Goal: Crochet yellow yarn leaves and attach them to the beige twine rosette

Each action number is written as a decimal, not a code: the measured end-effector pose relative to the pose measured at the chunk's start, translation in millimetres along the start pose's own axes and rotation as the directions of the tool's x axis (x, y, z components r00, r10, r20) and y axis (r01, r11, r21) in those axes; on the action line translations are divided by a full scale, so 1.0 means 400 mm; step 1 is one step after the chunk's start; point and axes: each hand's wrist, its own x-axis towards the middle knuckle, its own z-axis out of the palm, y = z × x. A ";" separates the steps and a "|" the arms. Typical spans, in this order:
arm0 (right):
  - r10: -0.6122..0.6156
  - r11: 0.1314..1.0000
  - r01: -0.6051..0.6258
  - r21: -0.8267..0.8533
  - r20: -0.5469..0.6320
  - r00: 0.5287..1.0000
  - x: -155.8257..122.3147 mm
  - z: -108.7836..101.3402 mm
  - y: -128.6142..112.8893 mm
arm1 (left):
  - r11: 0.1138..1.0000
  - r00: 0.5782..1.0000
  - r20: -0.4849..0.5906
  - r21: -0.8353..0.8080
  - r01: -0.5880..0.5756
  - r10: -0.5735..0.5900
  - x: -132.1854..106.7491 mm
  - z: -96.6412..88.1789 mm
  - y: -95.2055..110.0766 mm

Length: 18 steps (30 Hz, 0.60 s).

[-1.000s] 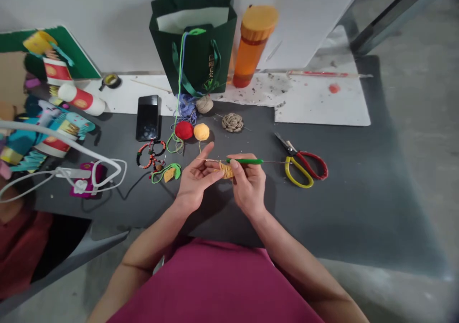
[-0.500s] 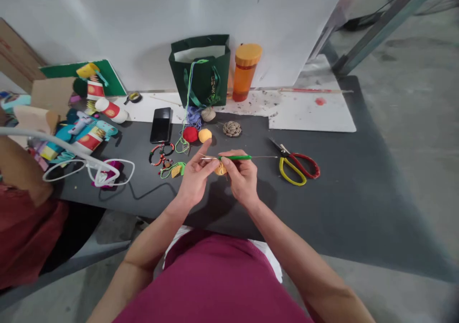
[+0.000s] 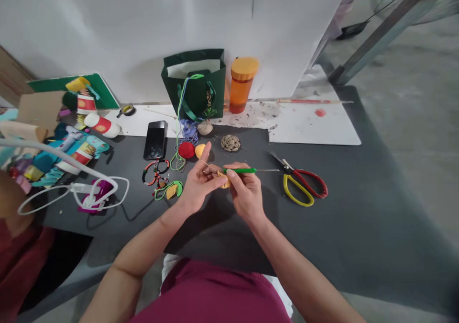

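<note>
My right hand (image 3: 247, 189) is closed on a crochet hook (image 3: 244, 170) with a green grip, its thin metal shaft pointing right. My left hand (image 3: 197, 184) pinches a small yellow crochet piece (image 3: 225, 181), its index finger raised with a strand of yarn running over it. The hook's working tip is hidden at the piece between my hands. Just beyond my left hand lie a yellow yarn ball (image 3: 200, 150) and a red yarn ball (image 3: 187, 150). A coiled brown crocheted piece (image 3: 230, 143) rests farther back.
Scissors (image 3: 301, 182) lie open to the right. A phone (image 3: 155, 140), beaded bracelets (image 3: 155, 172) and a green cord with a leaf (image 3: 174, 190) are on the left. Behind stand a green paper bag (image 3: 195, 86) and an orange jar (image 3: 243, 86). A white lamp arm (image 3: 96, 162) and another person are at left.
The whole view has shifted, so the table's things sit lower in the picture. The hook's front end is now hidden at the yellow piece; both hands keep their hold.
</note>
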 end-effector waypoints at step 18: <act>-0.376 0.754 0.474 -0.454 0.293 0.879 -0.013 -0.046 -0.009 | 0.998 0.987 -0.146 0.000 0.070 -0.070 0.002 -0.028 -0.033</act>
